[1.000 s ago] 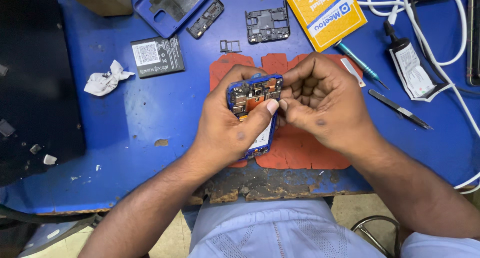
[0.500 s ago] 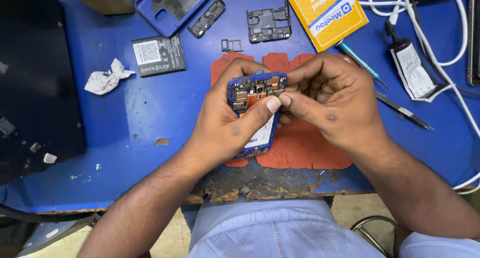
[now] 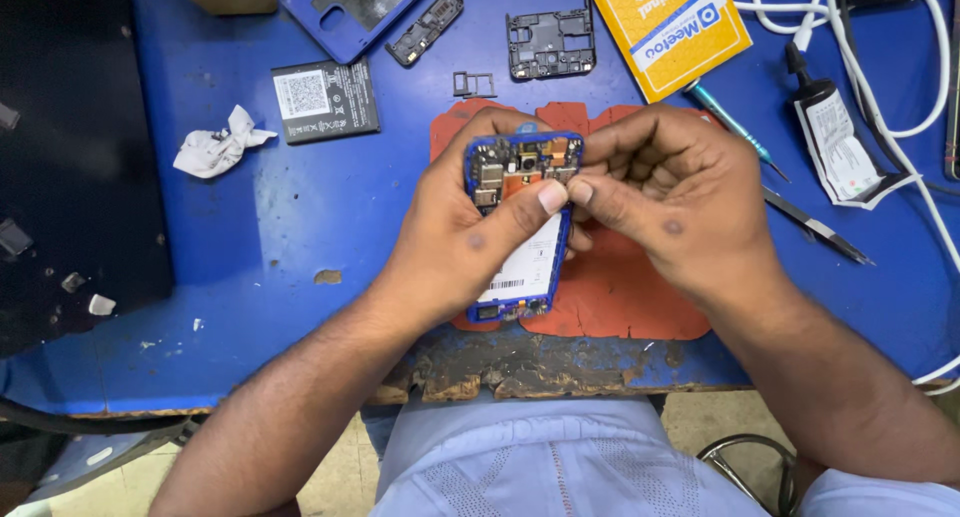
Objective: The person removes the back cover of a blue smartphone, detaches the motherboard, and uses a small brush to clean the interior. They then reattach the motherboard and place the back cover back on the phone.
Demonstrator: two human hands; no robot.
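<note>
Pinching at the upper edge of an opened blue phone, the thumb and forefinger of the right hand are pressed together against the exposed circuit board, while the other fingers of that hand are curled inward; whether a small part is caught between the fingertips cannot be told. The phone is gripped by the left hand, whose fingers are wrapped behind the frame and whose thumb is laid across the board, its tip touching the right fingertips. The phone is held upright, back cover off, above an orange-red work mat spread on the blue table. At 12 o'clock from the hands, a small metal tray piece and a black inner frame are seen lying on the table. At 11 o'clock a black battery is laid flat, with a blue back cover beyond it. A crumpled white tissue is found at 10 o'clock. At 1 o'clock a yellow box is placed, and at 3 o'clock black tweezers and a glue tube are set beside white cables.
</note>
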